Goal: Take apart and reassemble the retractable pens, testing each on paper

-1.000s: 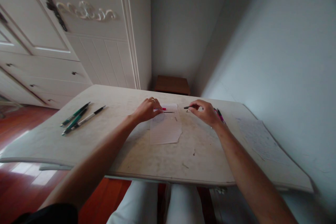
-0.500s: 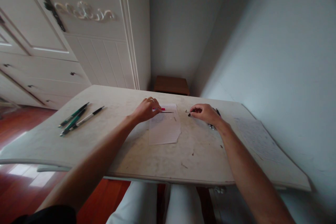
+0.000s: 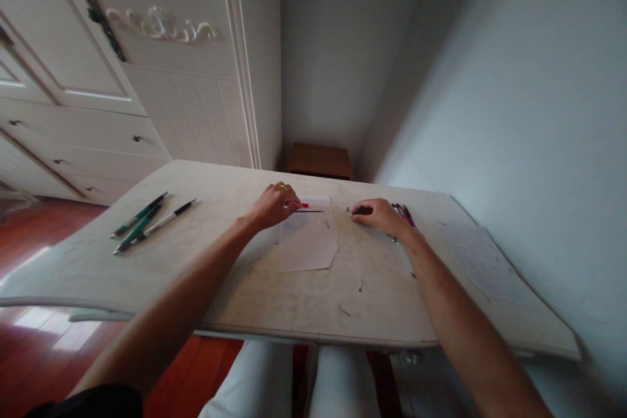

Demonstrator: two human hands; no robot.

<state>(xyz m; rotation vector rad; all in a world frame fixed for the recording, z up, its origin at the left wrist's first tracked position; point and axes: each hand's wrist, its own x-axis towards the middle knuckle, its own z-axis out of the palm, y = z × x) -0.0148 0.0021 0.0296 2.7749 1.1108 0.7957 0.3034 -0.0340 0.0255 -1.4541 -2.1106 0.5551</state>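
My left hand [image 3: 275, 205], a ring on one finger, is closed at the top of a torn sheet of paper [image 3: 307, 253]. A short pinkish-red pen part [image 3: 304, 205] sticks out from its fingertips. Just below that lies a thin dark rod [image 3: 313, 211], like a pen refill; whether the fingers touch it I cannot tell. To the right of the paper, my right hand [image 3: 381, 214] pinches a small black piece [image 3: 361, 210] low over the table. Beyond its wrist are some pink and black pens [image 3: 403, 212], partly hidden, with small shiny tips [image 3: 394, 240] showing below.
Green and white pens [image 3: 142, 221] lie on the left of the white table [image 3: 235, 304]. A written sheet [image 3: 482, 261] is by the right wall. Small crumbs dot the tabletop. A white cabinet [image 3: 196, 111] and a brown wooden stand [image 3: 320, 158] are behind.
My right hand has drawn slightly down, and the black piece now sits further inside its fingers. More of the pink pens shows beside the wrist. My left hand stays in place.
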